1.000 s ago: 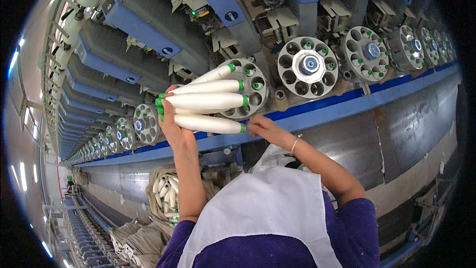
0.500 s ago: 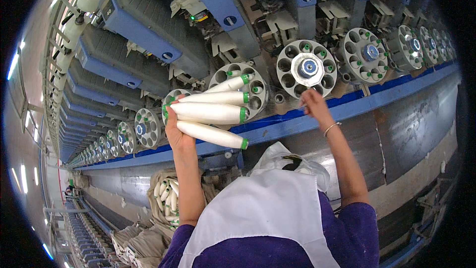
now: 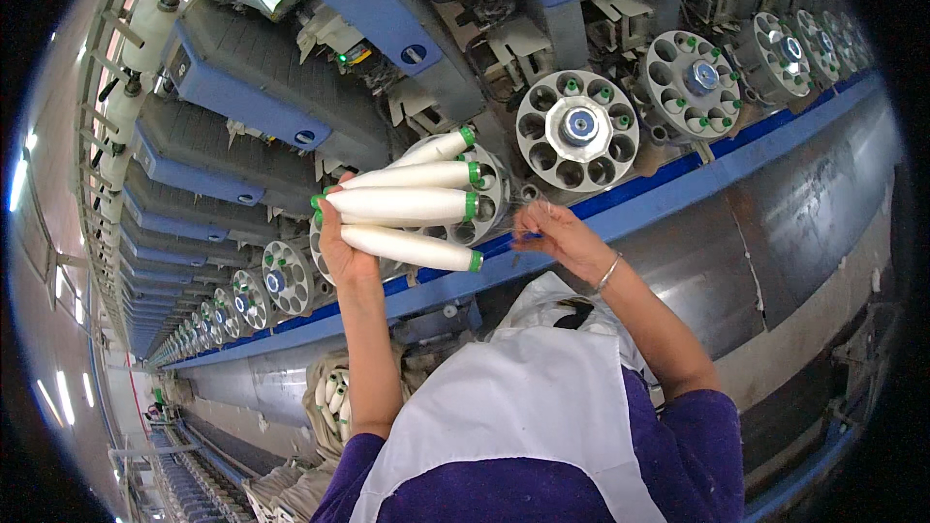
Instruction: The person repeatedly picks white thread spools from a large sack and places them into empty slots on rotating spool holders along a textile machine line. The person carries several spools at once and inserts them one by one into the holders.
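Fanned out in my left hand (image 3: 346, 257) are several white yarn bobbins (image 3: 402, 205) with green ends. Its fingers close around their left ends, and the green tips point right. My right hand (image 3: 562, 237) is held just right of those tips, apart from them, with fingers bent and drawn together. Whatever it pinches is too fine to make out. Behind the held bobbins a round grey magazine (image 3: 495, 196) is partly hidden. Above my right hand stands another round magazine (image 3: 531, 148) with a blue hub and a few green-tipped bobbins in its holes.
More round magazines (image 3: 655, 87) line the machine on both sides, in front of a blue rail (image 3: 630, 210). Grey and blue machine units (image 3: 254, 108) rise behind. A cloth sack (image 3: 316, 389) of bobbins is low on the left, by my left forearm. I wear a white apron (image 3: 504, 392).
My right hand has come left and slightly down, away from the blue-hubbed magazine to near the bobbin tips. The left hand keeps its bobbins. The view has shifted a little.
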Demonstrator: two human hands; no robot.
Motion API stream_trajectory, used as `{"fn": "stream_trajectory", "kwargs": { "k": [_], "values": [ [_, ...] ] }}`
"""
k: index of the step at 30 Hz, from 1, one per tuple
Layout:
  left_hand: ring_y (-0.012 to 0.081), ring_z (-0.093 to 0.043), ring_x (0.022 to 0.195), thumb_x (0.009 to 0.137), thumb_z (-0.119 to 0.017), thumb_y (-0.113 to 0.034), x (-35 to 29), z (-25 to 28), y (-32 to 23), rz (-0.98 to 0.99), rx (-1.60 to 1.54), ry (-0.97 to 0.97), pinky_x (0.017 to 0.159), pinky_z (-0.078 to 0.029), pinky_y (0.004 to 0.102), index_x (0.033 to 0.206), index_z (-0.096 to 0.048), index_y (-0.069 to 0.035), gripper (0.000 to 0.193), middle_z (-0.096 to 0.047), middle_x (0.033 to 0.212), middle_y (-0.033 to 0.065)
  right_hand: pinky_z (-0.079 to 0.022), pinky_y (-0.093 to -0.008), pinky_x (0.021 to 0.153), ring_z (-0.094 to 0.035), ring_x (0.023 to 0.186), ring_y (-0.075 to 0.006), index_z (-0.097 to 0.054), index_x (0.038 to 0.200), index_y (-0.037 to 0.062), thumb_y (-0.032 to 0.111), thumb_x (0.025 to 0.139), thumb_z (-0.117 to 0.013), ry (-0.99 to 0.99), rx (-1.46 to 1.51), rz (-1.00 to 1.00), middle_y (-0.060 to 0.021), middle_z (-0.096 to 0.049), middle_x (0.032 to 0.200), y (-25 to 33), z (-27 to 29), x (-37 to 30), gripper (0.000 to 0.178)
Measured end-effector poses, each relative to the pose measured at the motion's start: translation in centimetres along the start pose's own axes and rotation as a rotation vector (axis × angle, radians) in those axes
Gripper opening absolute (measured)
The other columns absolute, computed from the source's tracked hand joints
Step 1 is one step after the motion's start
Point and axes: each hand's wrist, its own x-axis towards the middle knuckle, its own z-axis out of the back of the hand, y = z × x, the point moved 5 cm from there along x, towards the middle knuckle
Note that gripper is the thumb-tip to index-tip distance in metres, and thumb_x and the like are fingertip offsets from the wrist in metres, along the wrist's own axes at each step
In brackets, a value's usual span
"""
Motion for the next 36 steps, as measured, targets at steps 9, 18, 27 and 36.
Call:
{"fn": "stream_trajectory", "kwargs": {
  "k": [9, 18, 27, 36],
  "values": [
    [0.0288, -0.049, 0.116, 0.088, -0.060, -0.030, 1.3, 0.9, 1.8, 0.030, 0.003, -0.065, 0.105, -0.037, 0.0499, 0.100, -0.056, -0.006, 0.028, -0.054, 0.123, 0.0131, -0.043, -0.0264, 0.056, -0.039, 0.054, -0.0075, -0.044, 0.076, 0.0133, 0.036, 0.096, -0.047, -0.052, 0.157, -0.171, 0.0045, -0.037, 0.065, -1.9, 1.4, 0.7, 0.031],
    [0.0290, -0.050, 0.115, 0.088, -0.060, -0.030, 2.2, 1.0, 3.9, 0.112, -0.055, -0.072, 0.104, -0.038, 0.0500, 0.100, -0.057, -0.008, 0.025, -0.056, 0.121, 0.0119, -0.042, -0.0282, 0.068, -0.051, 0.077, -0.0113, -0.056, 0.075, 0.0050, 0.030, 0.094, -0.054, 0.075, -0.737, 0.027, -0.0013, -0.056, 0.082, -1.1, 0.9, -0.6, 0.032],
    [0.0327, -0.048, 0.116, 0.091, -0.053, -0.036, 2.8, 1.3, 5.5, 0.118, -0.019, -0.049, 0.103, -0.037, 0.0523, 0.107, -0.052, -0.006, 0.033, -0.052, 0.126, 0.0157, -0.039, -0.0232, 0.059, -0.048, 0.066, -0.0112, -0.045, 0.074, 0.0118, 0.028, 0.097, -0.048, 0.035, 0.196, -0.103, 0.0015, -0.050, 0.070, -2.4, 0.2, 0.3, 0.028],
    [0.0310, -0.048, 0.117, 0.090, -0.057, -0.032, 4.2, -1.7, 8.6, 0.286, 0.025, 0.106, 0.106, -0.034, 0.0508, 0.102, -0.055, -0.006, 0.029, -0.054, 0.124, 0.0154, -0.040, -0.0299, 0.062, -0.043, 0.063, -0.0154, -0.059, 0.074, 0.0056, 0.024, 0.089, -0.056, -0.325, -1.466, 0.362, -0.0013, -0.043, 0.068, 6.4, 11.7, -6.2, 0.024]
  ]
}}
